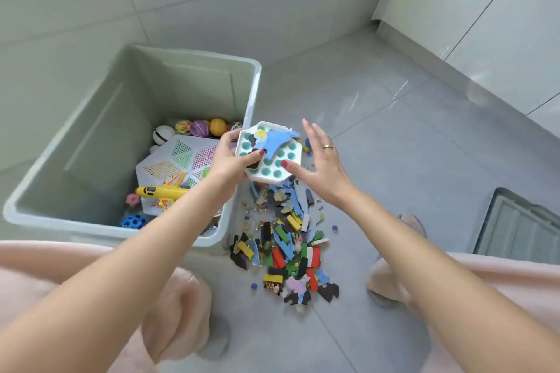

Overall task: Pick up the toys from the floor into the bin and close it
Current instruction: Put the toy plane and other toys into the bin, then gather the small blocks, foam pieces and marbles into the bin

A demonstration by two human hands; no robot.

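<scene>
Head view looks down on a white tray [269, 174] with teal round wells, held in the air just beside the near right corner of the bin [254, 91], above the far end of the floor pile. A blue foam cutout [277, 139] and a dark piece lie loose on top of the tray. The left hand [233, 160] grips the tray's left edge, thumb on top and fingers under. The right hand [321, 160] is spread, fingers apart, its thumb touching the tray's near right edge (steadying more than gripping, as far as I can judge).

The step in hand looks like carrying this loaded tray over the rim. The next move calls for keeping the tray level until it is past the rim, or the loose cutouts will slide off onto the floor.

The bin is open and already holds balls [209, 127] at the far side, a white mesh board [178, 160], a yellow plane [160, 192] and a blue holed ball [132, 221].

On the floor, the pile [288, 248] of coloured blocks, foam shapes and a few marbles lies just beside the bin, between the person's knees, so most of the picking up is not yet done.

The lid [521, 227] lies on the floor well apart to the right, and closing comes last.
</scene>
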